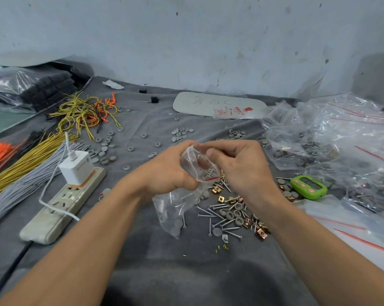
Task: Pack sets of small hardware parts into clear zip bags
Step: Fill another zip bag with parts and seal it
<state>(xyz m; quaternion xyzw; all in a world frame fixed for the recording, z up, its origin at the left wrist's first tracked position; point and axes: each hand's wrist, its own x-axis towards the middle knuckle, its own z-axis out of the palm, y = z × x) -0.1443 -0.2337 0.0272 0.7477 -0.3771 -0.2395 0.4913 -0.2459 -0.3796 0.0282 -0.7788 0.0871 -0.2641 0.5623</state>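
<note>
A: Right, where's the zip bag (199, 165)?
B: Up off the counter (186, 272), between both hands. Left hand (167, 171) grips its left side, right hand (237, 166) pinches the top edge. Screws visible inside.
A: Loose stuff?
B: Parts pile (228, 217) of screws, grey caps and copper clips on the counter, just below the right hand. Second clear bag (175, 208) just below the left hand. Filled bags (330, 138) heaped at right.

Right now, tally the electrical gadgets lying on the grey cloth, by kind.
Power strip: 1
White charger: 1
Green timer: 1
Total: 3
</note>
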